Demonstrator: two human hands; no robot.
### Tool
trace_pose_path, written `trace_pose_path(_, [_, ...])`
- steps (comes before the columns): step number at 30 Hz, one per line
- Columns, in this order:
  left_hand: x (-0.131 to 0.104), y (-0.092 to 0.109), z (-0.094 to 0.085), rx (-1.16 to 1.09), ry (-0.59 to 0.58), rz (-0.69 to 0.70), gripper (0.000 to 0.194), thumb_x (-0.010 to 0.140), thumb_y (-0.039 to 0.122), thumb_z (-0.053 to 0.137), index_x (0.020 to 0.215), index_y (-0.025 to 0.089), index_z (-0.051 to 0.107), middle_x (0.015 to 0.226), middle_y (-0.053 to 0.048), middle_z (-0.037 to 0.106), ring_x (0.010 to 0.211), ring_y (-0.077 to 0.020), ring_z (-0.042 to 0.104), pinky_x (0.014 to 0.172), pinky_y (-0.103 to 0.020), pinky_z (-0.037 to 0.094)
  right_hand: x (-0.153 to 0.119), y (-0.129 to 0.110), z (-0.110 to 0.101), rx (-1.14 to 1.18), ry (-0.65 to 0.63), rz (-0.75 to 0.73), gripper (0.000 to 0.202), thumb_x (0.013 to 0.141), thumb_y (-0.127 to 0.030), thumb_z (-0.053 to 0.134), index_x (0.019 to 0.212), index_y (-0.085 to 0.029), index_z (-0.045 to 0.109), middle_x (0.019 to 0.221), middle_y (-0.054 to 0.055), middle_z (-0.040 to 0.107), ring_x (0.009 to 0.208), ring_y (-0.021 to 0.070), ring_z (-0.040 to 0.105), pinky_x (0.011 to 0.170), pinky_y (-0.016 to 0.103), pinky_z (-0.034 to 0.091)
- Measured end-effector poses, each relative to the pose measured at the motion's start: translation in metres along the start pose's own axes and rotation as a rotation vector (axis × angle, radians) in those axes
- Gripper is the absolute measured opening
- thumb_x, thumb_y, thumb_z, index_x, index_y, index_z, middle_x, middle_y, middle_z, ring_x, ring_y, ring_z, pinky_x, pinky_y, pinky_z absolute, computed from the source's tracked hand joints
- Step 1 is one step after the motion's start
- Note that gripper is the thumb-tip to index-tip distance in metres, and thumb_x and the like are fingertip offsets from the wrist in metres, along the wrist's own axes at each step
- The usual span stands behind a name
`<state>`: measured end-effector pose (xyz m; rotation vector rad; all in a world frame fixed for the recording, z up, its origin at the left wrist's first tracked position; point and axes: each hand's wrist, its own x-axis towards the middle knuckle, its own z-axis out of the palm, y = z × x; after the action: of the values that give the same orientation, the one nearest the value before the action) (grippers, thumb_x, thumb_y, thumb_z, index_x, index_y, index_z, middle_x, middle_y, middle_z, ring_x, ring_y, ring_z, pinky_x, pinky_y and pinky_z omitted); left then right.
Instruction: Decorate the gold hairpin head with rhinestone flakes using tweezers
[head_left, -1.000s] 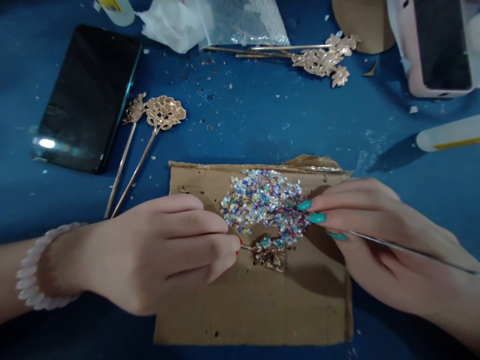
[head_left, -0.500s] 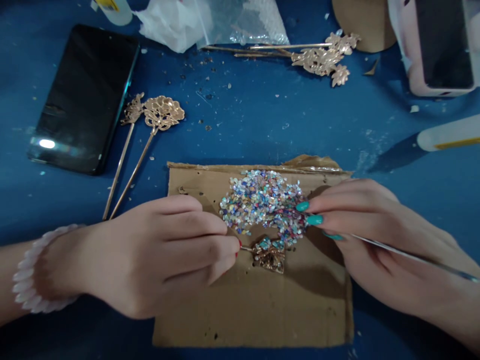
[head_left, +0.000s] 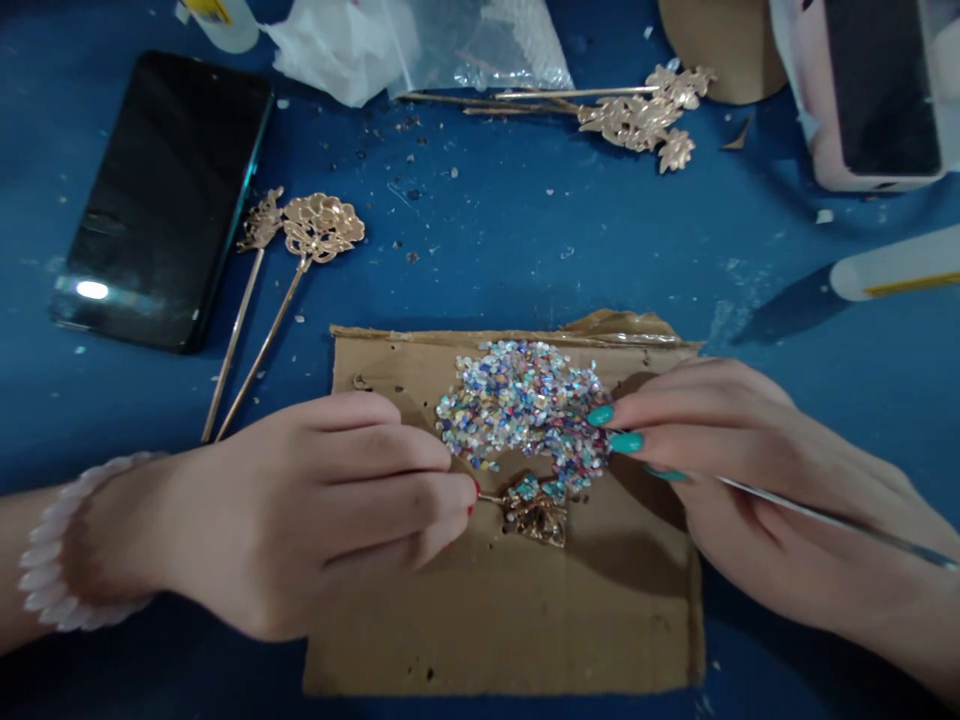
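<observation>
My left hand [head_left: 322, 510] is closed around the stem of a gold hairpin [head_left: 537, 518], whose openwork head lies over the cardboard with blue-green chips along its upper edge. Just beyond that head is a pile of small shiny multicoloured chips [head_left: 517, 400]. In my right hand [head_left: 757, 460] is a thin metal tool [head_left: 832, 518], pinched between the fingers like a pen. Its working tip is hidden by the fingers and the chips, so I cannot tell its exact kind. Those fingertips are at the right edge of the pile.
A cardboard sheet [head_left: 495, 630] lies beneath the work. Two gold hairpins [head_left: 322, 228] and a black phone [head_left: 165, 200] are at left. More hairpins [head_left: 634, 118] and a plastic bag [head_left: 487, 45] lie at the back. A white bottle [head_left: 900, 265] and a pink-cased phone [head_left: 885, 90] are at right.
The whole view has shifted very slightly to the left. Both hands keep nearly the same pose, with the hairpin and the thin tool still held.
</observation>
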<state>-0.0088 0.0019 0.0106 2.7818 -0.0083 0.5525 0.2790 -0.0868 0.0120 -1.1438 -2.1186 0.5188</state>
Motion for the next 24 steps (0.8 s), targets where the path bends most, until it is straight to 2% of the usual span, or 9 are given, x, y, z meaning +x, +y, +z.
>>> trace_pose_path(6, [-0.001, 0.000, 0.001, -0.013, -0.004, 0.006, 0.035, 0.105, 0.012, 0.040, 0.097, 0.015, 0.074, 0.101, 0.001, 0.078, 0.098, -0.0128, 0.068, 0.078, -0.033, 0.050, 0.001, 0.002, -0.008, -0.020, -0.083, -0.073, 0.030, 0.084, 0.001, 0.056, 0.107, -0.018, 0.062, 0.108, 0.007, 0.074, 0.101, 0.0166, 0.070, 0.087, 0.033, 0.059])
trace_pose_path(9, [-0.005, 0.000, 0.001, -0.036, 0.000, 0.015, 0.034, 0.105, 0.012, 0.039, 0.100, 0.013, 0.073, 0.105, -0.002, 0.077, 0.102, -0.0150, 0.065, 0.080, -0.036, 0.048, -0.003, -0.005, -0.006, -0.006, -0.092, 0.013, 0.023, 0.093, -0.007, 0.054, 0.106, -0.023, 0.062, 0.109, 0.004, 0.074, 0.099, 0.0164, 0.071, 0.091, 0.036, 0.060])
trace_pose_path(11, [-0.007, 0.000, 0.002, -0.041, -0.018, 0.018, 0.035, 0.105, 0.012, 0.038, 0.105, 0.012, 0.072, 0.108, -0.002, 0.077, 0.105, -0.0159, 0.064, 0.082, -0.036, 0.047, -0.006, -0.010, -0.006, 0.011, -0.143, 0.038, 0.017, 0.099, -0.015, 0.052, 0.106, -0.027, 0.064, 0.108, 0.003, 0.075, 0.098, 0.0172, 0.073, 0.094, 0.039, 0.060])
trace_pose_path(15, [-0.008, -0.001, 0.003, -0.031, -0.037, 0.039, 0.036, 0.104, 0.012, 0.037, 0.107, 0.013, 0.073, 0.112, -0.003, 0.076, 0.106, -0.0158, 0.063, 0.083, -0.035, 0.048, -0.010, -0.015, -0.006, 0.010, -0.217, -0.025, 0.013, 0.101, -0.024, 0.055, 0.109, -0.026, 0.065, 0.107, 0.003, 0.077, 0.104, 0.0185, 0.073, 0.100, 0.038, 0.059])
trace_pose_path(20, [-0.008, 0.000, 0.003, -0.042, -0.032, 0.042, 0.035, 0.104, 0.013, 0.039, 0.106, 0.012, 0.073, 0.106, -0.005, 0.075, 0.105, -0.0162, 0.063, 0.082, -0.034, 0.048, -0.007, -0.013, -0.005, 0.016, -0.207, -0.048, 0.014, 0.100, -0.019, 0.055, 0.108, -0.024, 0.066, 0.107, 0.003, 0.077, 0.103, 0.0163, 0.073, 0.099, 0.036, 0.060])
trace_pose_path(24, [-0.009, 0.001, 0.002, -0.041, -0.062, 0.025, 0.036, 0.105, 0.012, 0.036, 0.108, 0.013, 0.072, 0.110, -0.003, 0.075, 0.109, -0.0145, 0.062, 0.086, -0.033, 0.047, -0.005, -0.011, -0.004, 0.006, -0.220, -0.069, 0.020, 0.096, -0.011, 0.055, 0.106, -0.022, 0.068, 0.104, 0.005, 0.077, 0.103, 0.0167, 0.073, 0.097, 0.037, 0.061])
